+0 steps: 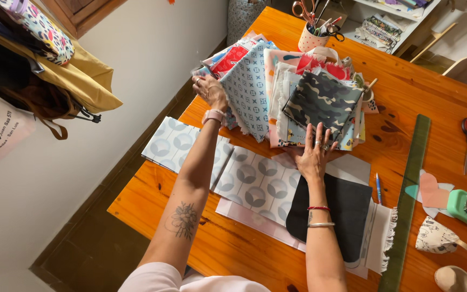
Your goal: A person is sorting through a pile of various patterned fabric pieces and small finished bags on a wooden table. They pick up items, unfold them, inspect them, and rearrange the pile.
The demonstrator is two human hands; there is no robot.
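both hands open, left hand [210,91] on far-left edge of fabric pile [293,97], right hand [314,154] flat against its near edge

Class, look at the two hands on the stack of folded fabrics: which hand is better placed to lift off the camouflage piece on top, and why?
Right. The right hand lies flat at the near edge of the camouflage fabric, fingertips touching it. The left hand grips the far left side of the fabric stack, away from that piece.
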